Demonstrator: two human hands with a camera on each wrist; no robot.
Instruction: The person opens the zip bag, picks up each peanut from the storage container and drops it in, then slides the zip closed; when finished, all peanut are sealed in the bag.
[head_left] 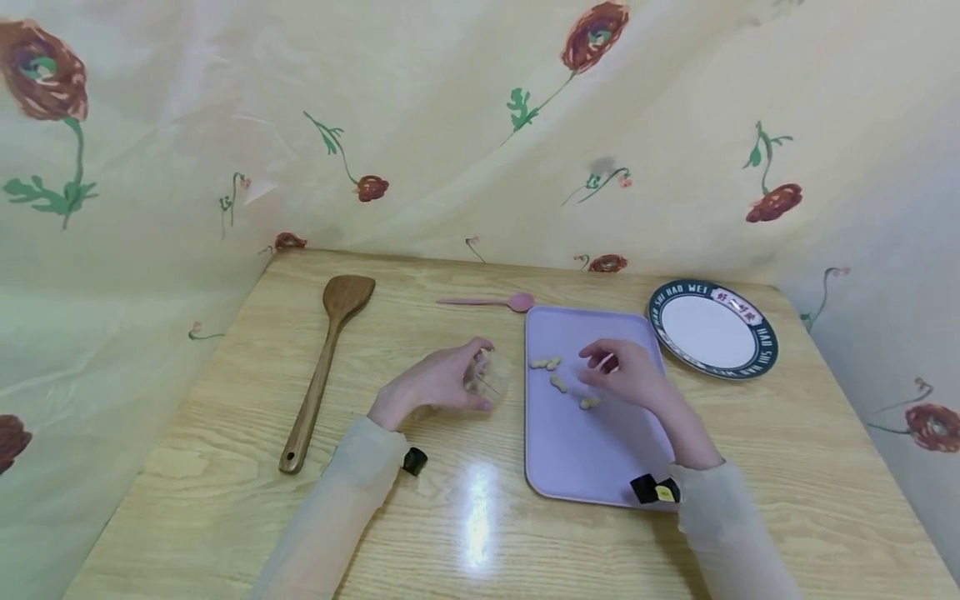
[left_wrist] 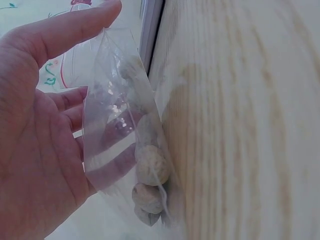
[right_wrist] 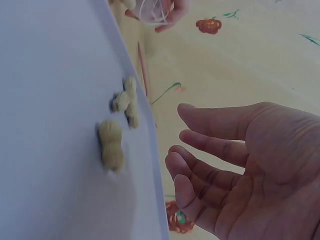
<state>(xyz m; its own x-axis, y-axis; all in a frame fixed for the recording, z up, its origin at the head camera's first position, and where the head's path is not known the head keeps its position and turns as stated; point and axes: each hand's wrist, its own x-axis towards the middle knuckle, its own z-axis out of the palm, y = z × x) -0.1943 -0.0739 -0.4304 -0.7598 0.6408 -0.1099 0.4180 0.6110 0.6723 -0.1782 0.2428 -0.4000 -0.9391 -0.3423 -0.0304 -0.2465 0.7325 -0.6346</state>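
Note:
My left hand (head_left: 442,379) curves round a clear plastic bag (head_left: 492,382) just left of the lavender tray (head_left: 570,462). In the left wrist view the bag stands upright on the wood with several peanuts (left_wrist: 152,165) inside; the thumb is at its top edge and the fingers show through the film. Over the tray hovers my right hand (head_left: 626,375), its fingers loosely bent with nothing between them. Several unshelled peanuts (right_wrist: 111,146) lie on the upper part of the tray, left of and below that hand.
A wooden spatula (head_left: 322,367) lies at the left of the table. Behind the bag is a pink spoon (head_left: 519,302), close to the tray's far corner. A white plate with a dark lettered rim (head_left: 663,325) sits at the tray's right. Flowered cloth (head_left: 450,125) hangs behind the table.

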